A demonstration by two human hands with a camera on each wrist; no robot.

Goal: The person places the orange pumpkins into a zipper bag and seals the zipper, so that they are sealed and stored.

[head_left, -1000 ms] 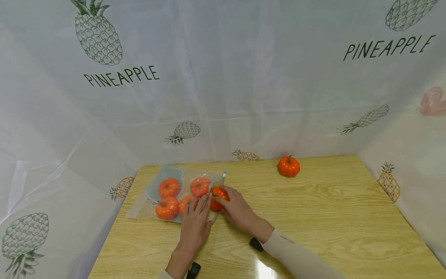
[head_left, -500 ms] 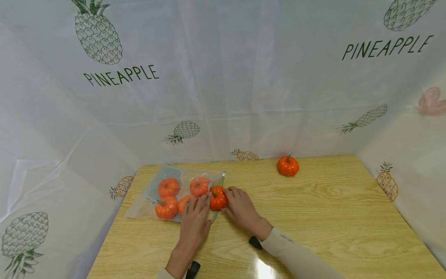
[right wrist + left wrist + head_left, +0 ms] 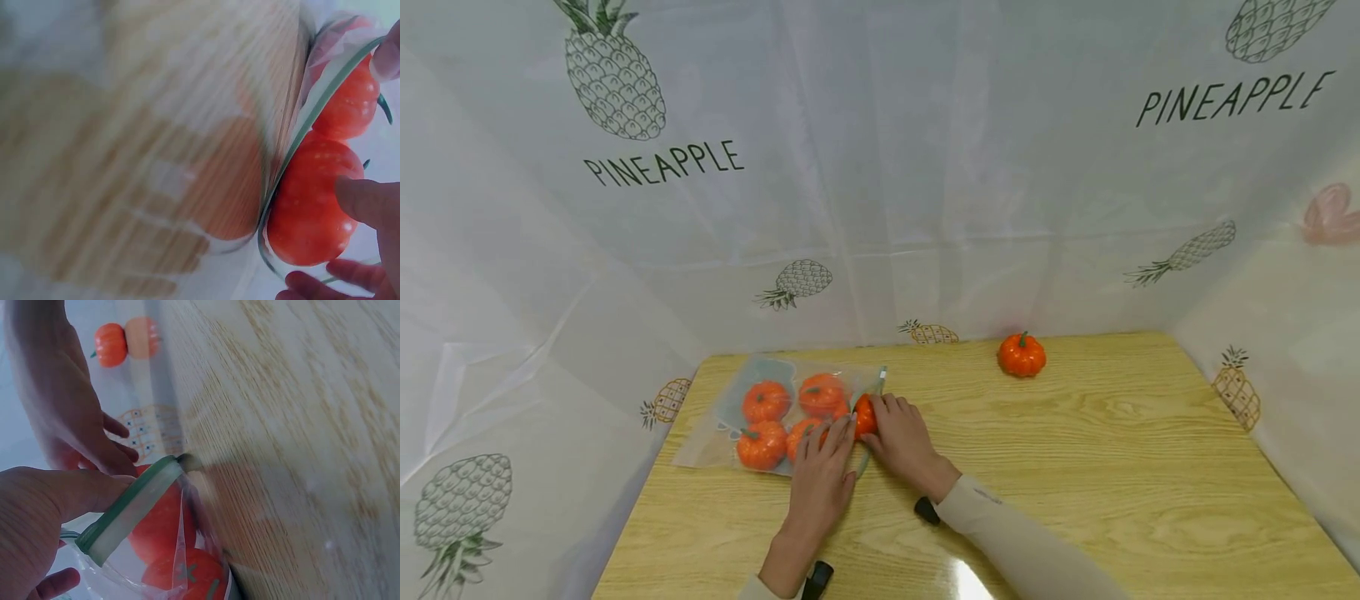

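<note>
A clear zip bag (image 3: pixel 700 457) lies flat at the table's left with several small orange toy pumpkins (image 3: pixel 762 445) inside. At its right end, my left hand (image 3: pixel 822 479) holds the mouth, thumb on the green zip edge (image 3: pixel 128 512). Another toy pumpkin (image 3: pixel 312 206) sits in that mouth, partly inside. Around its outer side my right hand (image 3: pixel 908 442) has its thumb (image 3: pixel 359 197) on one side and fingertips (image 3: pixel 306 284) on the other. Part of this pumpkin is hidden by both hands in the head view.
One more toy pumpkin (image 3: pixel 1022 355) stands at the back of the wooden table (image 3: pixel 1075 467). White pineapple-print sheeting (image 3: pixel 880 208) encloses the back and both sides. Each wrist carries a black strap piece (image 3: pixel 927 510).
My right hand loosened on the pumpkin, then moved left with it, deeper into the bag's mouth. The upper right pumpkin inside shifted left. My left hand stays put.
</note>
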